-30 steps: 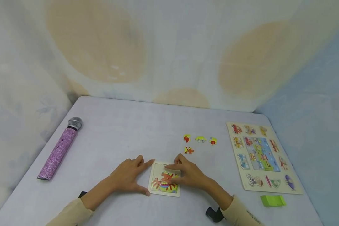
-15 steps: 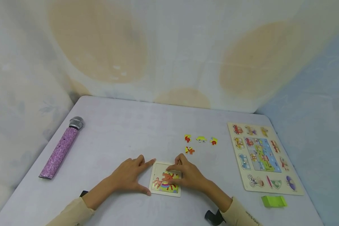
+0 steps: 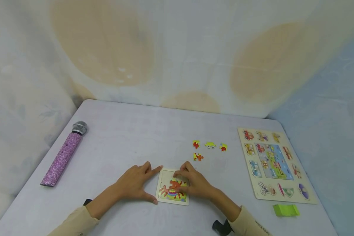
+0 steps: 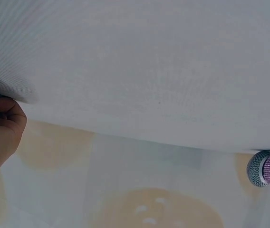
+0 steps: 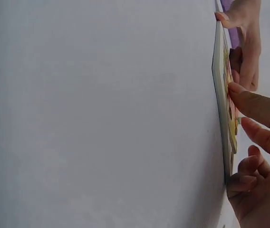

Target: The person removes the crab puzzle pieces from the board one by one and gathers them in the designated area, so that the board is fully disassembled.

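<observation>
A small square jigsaw puzzle (image 3: 172, 200) in a pale wooden frame lies on the table, showing a red animal with a rainbow-striped body. My left hand (image 3: 135, 183) rests at its left side, thumb and forefinger spread and touching the frame's edge. Over the puzzle's right part, my right hand (image 3: 194, 182) holds a puzzle piece (image 5: 234, 140) between thumb and bent forefinger. This piece sits slightly raised and tilted above the frame in the right wrist view. Part of it is hidden under the fingers.
Several loose puzzle pieces (image 3: 198, 157) lie beyond my right hand. A larger wooden picture board (image 3: 264, 190) is at the right, with a green block (image 3: 286, 210) below it. At the left lies a microphone (image 3: 62, 159) with a glittery purple handle.
My right fingers have shifted slightly over the puzzle's right part, the forefinger bending a little more. The left hand stays at the frame's edge.
</observation>
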`<state>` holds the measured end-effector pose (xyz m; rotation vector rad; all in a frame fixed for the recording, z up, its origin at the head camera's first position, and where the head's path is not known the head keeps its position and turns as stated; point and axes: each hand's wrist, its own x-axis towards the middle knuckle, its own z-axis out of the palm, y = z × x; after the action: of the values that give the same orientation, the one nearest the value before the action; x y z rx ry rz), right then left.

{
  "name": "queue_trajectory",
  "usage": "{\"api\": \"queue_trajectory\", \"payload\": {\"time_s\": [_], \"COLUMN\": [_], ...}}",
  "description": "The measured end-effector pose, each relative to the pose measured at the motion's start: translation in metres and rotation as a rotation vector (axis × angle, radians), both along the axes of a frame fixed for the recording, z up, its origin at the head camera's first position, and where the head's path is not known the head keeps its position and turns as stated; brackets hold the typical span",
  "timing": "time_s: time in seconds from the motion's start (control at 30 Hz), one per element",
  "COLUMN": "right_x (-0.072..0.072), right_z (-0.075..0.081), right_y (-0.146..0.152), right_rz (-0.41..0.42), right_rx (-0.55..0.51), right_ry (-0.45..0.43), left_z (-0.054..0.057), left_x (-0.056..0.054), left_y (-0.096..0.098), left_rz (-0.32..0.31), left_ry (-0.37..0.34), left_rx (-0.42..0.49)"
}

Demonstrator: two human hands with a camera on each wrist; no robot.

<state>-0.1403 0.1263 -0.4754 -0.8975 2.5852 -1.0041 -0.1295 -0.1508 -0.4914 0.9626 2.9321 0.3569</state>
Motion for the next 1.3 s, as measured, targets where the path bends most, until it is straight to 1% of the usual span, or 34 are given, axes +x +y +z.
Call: {"api": "queue_trajectory", "payload": {"time_s": [0.23,0.3,0.4,0.57,0.67,0.8,0.9,1.1,1.2,1.3], "right_x": [0.0,0.0,0.001,0.004,0.005,0.008,0.009,0.01,0.01,0.012], "right_z": [-0.006,-0.006,-0.006,-0.006,-0.006,-0.005,-0.005,-0.006,-0.008,-0.009], "right_y": [0.001,0.001,0.001,0.003,0.007,0.013,0.016,0.009,0.004,0.001], "right_rz": [0.028,0.034,0.033,0.02,0.0,-0.027,-0.027,0.007,0.005,-0.005], "right_rx": [-0.039,-0.035,-0.019,-0.002,0.015,0.027,0.016,0.036,0.059,0.058], "right_ry": [0.061,0.076,0.078,0.089,0.122,0.157,0.161,0.205,0.216,0.225], "left_z": [-0.001,-0.001,-0.002,-0.003,-0.002,0.002,0.004,0.004,0.003,0.003], "left_x": [0.0,0.0,0.0,-0.001,-0.001,-0.003,-0.004,-0.005,-0.004,-0.004], "left_y": [-0.001,-0.001,-0.001,0.0,0.0,0.0,0.001,0.004,0.005,0.005], "left_rz": [-0.007,-0.008,-0.008,-0.012,-0.02,-0.024,-0.038,-0.046,-0.048,-0.055], "left_ry": [0.02,0.022,0.023,0.02,0.013,0.002,0.004,0.025,0.022,0.016], "left_rx": [-0.001,-0.001,0.0,-0.005,-0.012,0.014,0.038,0.025,0.02,0.02]}}
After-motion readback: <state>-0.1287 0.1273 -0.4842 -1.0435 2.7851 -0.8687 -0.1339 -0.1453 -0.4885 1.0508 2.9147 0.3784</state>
